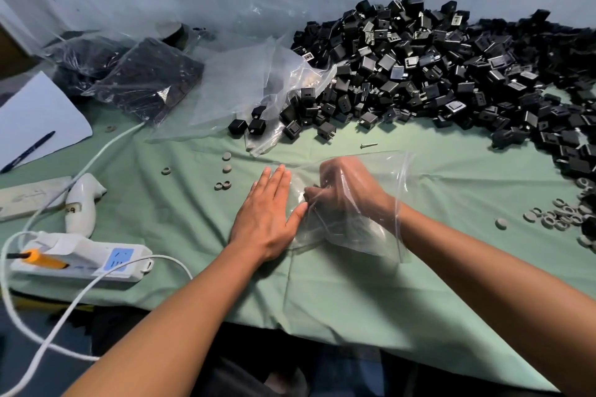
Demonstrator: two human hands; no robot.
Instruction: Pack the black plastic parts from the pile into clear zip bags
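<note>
A clear zip bag (380, 229) lies on the green cloth in front of me. My right hand (348, 190) is pushed inside it up to the wrist, fingers curled; what they hold is blurred by the plastic. My left hand (267, 213) lies flat with fingers apart on the cloth, pressing the bag's left edge. The big pile of black plastic parts (435, 74) fills the back right of the table. A few loose black parts (248, 127) sit at the pile's left end.
Filled bags of black parts (145, 77) and empty clear bags (245, 87) lie at the back left. A white power strip (87, 259), cables, a white handheld tool (82, 203), paper with a pen (29, 151), grey rings (561, 216) and a screw (369, 145) are scattered around.
</note>
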